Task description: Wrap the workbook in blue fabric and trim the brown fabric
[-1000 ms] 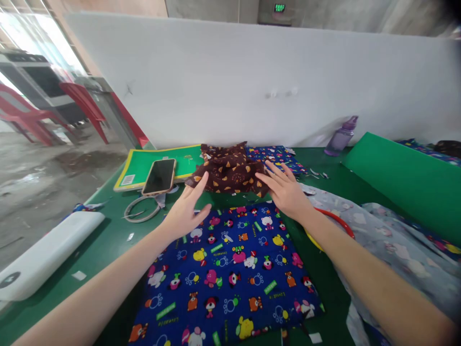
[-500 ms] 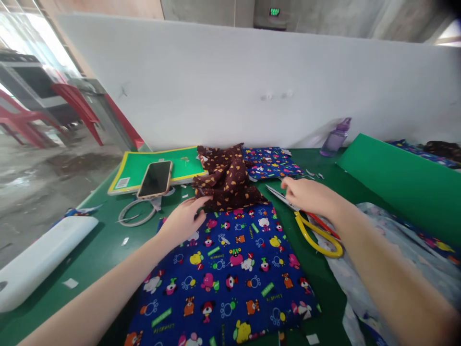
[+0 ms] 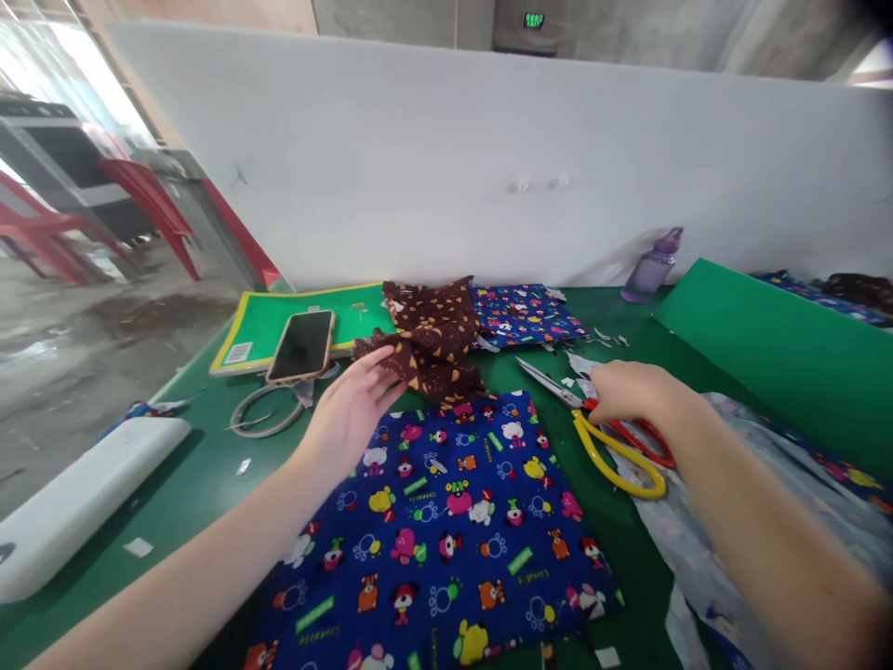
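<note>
brown cloth point(image 3: 433, 340): soft, matt | scissors point(image 3: 600, 428): bright metal blades, glossy plastic handles | phone point(image 3: 302, 345): glossy

Bright daylight, entering from 10 o'clock; I log the opening point(image 3: 62, 65) there as blown out white. Table point(image 3: 209, 465) evenly lit; left hand point(image 3: 349, 409) throws only a faint soft shadow. Right hand point(image 3: 628, 391) slightly soft. Strong wide-angle bending at edges; 1 o'clock corner vignetted black.

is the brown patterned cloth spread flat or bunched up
Bunched up: the brown cloth with orange shapes lies in rumpled folds, the left hand holding its near edge.
</note>
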